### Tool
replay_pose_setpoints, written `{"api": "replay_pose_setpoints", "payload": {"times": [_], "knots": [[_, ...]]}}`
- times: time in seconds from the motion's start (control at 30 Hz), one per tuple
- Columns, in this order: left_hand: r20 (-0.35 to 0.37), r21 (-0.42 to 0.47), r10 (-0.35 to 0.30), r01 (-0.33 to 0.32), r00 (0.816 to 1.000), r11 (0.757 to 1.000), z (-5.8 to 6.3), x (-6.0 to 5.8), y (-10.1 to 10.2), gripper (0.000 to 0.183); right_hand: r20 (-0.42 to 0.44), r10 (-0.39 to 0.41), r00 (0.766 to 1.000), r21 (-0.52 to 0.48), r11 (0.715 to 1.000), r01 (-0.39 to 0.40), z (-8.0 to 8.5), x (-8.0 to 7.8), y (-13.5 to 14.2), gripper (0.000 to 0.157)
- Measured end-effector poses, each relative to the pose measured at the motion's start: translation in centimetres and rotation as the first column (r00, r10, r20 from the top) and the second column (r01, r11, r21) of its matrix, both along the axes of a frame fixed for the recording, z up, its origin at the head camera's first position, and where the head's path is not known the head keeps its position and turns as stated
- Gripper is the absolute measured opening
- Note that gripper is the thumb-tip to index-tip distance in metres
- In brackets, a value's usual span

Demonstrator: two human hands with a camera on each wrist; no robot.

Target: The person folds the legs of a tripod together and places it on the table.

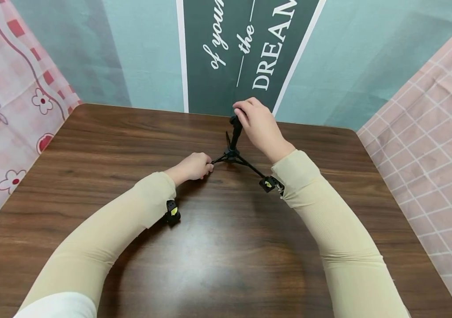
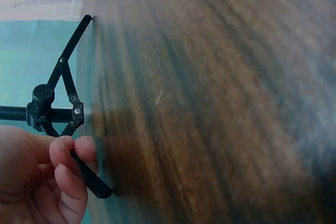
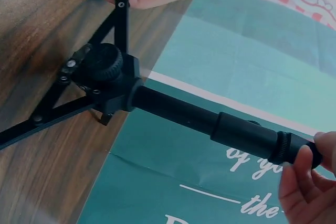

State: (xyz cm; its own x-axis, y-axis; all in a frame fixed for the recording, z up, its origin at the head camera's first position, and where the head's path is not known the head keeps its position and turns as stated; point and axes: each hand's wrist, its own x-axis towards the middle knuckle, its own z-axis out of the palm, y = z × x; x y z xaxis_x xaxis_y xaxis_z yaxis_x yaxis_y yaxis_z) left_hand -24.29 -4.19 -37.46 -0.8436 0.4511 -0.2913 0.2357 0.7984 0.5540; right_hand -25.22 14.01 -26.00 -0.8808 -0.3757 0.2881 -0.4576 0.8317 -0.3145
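Observation:
A small black tripod stands on the wooden table with its legs spread and its centre column rising between them. My left hand pinches one leg between thumb and fingers; the left wrist view shows the fingertips around that leg. At the column's top end, my right hand grips the head with thumb and fingers, as the right wrist view shows near the ribbed collar. A round ribbed knob sits on the hub where the legs join.
The brown wood-grain table reaches back to a teal cloth with a dark lettered panel. A pink patterned cloth hangs at the left and a pink grid cloth at the right.

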Motion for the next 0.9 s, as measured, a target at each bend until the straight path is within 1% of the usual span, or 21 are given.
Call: {"api": "replay_pose_setpoints", "payload": {"times": [0.1, 0.27, 0.43, 0.57, 0.7, 0.77, 0.9], "knots": [[-0.007, -0.031, -0.013, 0.013, 1.0, 0.999, 0.0, 0.2, 0.4, 0.025, 0.033, 0.002, 0.999, 0.02, 1.0, -0.002, 0.2, 0.0, 0.1, 0.029], [-0.011, -0.087, -0.016, 0.015, 1.0, 0.996, -0.1, 0.6, 0.9, 0.029, 0.08, 0.001, 0.997, 0.047, 0.999, -0.005, 0.5, 0.3, 0.3, 0.027], [-0.044, -0.11, -0.001, -0.004, 0.999, 0.994, -0.4, 1.0, 1.2, 0.029, 0.066, 0.018, 0.998, 0.067, 0.997, -0.023, 0.5, 0.5, 0.4, 0.028], [-0.073, -0.094, 0.027, -0.034, 0.997, 0.995, -0.8, 1.4, 1.4, 0.03, 0.049, 0.026, 0.998, 0.076, 0.997, -0.03, 0.4, 0.6, 0.6, 0.028], [-0.083, -0.056, 0.055, -0.059, 0.995, 0.997, -1.1, 1.8, 1.4, 0.032, 0.048, 0.033, 0.998, 0.076, 0.996, -0.037, 0.5, 0.7, 0.7, 0.028], [-0.092, -0.03, 0.062, -0.065, 0.994, 0.997, -1.2, 1.8, 1.4, 0.032, 0.051, 0.032, 0.998, 0.072, 0.997, -0.035, 0.5, 0.6, 0.8, 0.027], [-0.086, 0.027, 0.066, -0.064, 0.994, 0.998, -1.3, 1.7, 1.2, 0.034, 0.052, 0.031, 0.998, 0.074, 0.997, -0.035, 0.5, 0.6, 0.9, 0.026]]}}
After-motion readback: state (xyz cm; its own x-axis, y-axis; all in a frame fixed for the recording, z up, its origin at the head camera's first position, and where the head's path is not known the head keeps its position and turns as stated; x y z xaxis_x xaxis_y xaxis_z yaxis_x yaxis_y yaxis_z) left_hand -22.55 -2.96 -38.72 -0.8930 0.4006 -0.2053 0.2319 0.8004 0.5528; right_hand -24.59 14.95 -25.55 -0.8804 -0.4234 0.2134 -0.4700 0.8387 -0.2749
